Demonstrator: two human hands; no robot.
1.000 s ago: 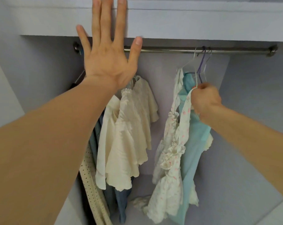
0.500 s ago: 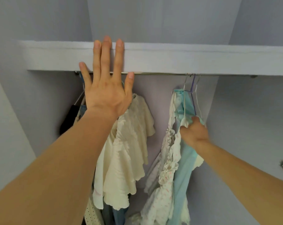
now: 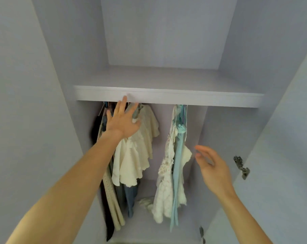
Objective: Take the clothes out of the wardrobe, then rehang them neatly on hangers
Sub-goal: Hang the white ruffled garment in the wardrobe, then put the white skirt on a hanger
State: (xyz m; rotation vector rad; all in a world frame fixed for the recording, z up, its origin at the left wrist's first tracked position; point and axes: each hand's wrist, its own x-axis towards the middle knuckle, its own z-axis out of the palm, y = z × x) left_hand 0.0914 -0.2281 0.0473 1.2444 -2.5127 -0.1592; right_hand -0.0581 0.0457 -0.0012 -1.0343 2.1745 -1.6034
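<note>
Our left hand (image 3: 122,120) is spread wide at middle left, in front of the cream top (image 3: 137,152) under the shelf (image 3: 166,96), and our right hand (image 3: 213,166) is open and empty beside the blue dress (image 3: 178,155) at middle right, so we should take its hanger (image 3: 185,112) by the top and lift slowly.

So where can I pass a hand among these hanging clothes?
Between the cream blouse and the floral top, a gap open to the back wall; also right of the blue dress. Crowded at left, behind the left hand.
</note>
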